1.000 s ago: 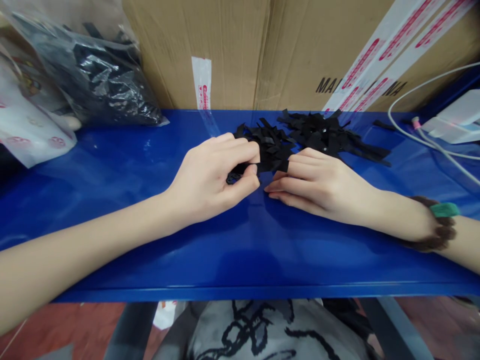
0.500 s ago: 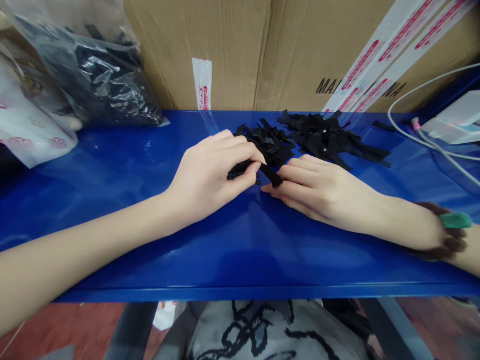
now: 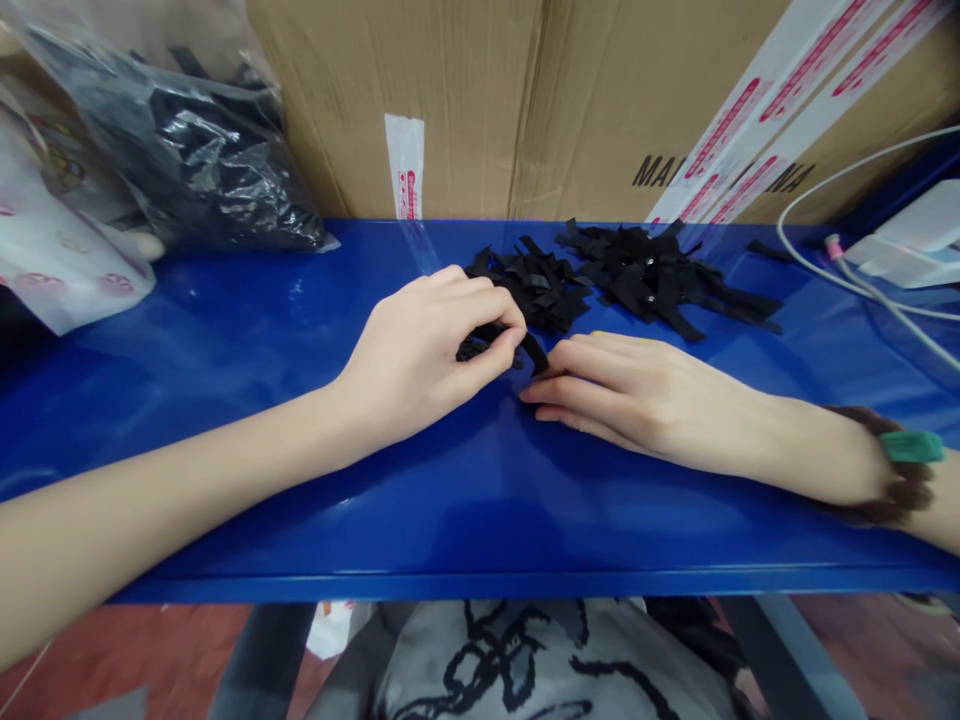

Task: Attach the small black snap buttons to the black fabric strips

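Observation:
Between my two hands a short black strip (image 3: 535,354) is bent over the blue table. My left hand (image 3: 431,355) pinches its upper left end between thumb and index finger. The fingertips of my right hand (image 3: 626,393) are closed at the strip's lower right end, with the thumb mostly hidden. Partly covered by my left hand, more black pieces (image 3: 472,346) lie under its palm. Just behind the hands sits a pile of short black strips (image 3: 541,285). A second pile of longer black strips (image 3: 645,270) spreads to its right.
Along the back of the blue table (image 3: 480,520) stands a cardboard box (image 3: 465,80). A clear bag of black material (image 3: 225,160) and a white printed bag (image 3: 67,240) are at the left. A white cable (image 3: 795,260) and a white device (image 3: 911,240) are at the right.
My right hand has shifted slightly down and toward my left hand. The strip between the hands now bends downward more steeply. My left hand has barely moved.

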The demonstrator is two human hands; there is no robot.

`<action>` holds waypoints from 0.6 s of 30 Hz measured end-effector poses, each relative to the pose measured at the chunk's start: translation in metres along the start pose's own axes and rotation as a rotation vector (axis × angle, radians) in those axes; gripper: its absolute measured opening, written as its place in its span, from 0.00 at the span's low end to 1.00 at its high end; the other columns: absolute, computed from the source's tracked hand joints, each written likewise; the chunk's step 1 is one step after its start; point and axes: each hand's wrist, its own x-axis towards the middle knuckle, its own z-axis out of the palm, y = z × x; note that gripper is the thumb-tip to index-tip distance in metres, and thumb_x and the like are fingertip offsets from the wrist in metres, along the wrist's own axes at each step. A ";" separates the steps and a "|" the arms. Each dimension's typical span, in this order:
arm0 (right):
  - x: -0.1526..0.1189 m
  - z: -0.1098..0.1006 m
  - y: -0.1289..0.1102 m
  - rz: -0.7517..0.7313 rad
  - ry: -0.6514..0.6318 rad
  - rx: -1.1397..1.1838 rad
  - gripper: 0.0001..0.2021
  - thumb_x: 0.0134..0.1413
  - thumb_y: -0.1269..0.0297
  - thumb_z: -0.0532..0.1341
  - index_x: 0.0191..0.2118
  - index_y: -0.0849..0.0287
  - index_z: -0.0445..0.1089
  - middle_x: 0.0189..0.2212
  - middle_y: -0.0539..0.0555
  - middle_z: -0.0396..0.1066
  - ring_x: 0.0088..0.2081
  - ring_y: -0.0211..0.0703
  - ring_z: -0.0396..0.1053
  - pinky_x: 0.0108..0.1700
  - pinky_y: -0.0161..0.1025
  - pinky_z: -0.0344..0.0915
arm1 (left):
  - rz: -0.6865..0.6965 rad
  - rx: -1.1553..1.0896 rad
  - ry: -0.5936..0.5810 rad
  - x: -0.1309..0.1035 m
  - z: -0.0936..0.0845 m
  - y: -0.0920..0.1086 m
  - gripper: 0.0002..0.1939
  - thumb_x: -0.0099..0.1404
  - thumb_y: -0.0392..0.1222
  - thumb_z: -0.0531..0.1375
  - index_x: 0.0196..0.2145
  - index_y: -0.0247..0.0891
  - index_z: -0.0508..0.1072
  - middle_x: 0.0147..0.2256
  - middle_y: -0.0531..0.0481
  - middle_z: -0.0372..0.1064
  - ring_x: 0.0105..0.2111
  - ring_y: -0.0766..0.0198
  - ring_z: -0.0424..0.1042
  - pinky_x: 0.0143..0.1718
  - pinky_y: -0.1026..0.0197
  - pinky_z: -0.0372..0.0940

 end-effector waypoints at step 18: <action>-0.001 -0.001 0.003 -0.066 0.062 -0.008 0.11 0.64 0.71 0.52 0.44 0.68 0.71 0.37 0.58 0.74 0.38 0.44 0.71 0.38 0.41 0.71 | -0.026 -0.005 -0.001 0.000 0.001 0.001 0.06 0.66 0.39 0.57 0.34 0.39 0.74 0.31 0.55 0.74 0.32 0.66 0.67 0.34 0.63 0.60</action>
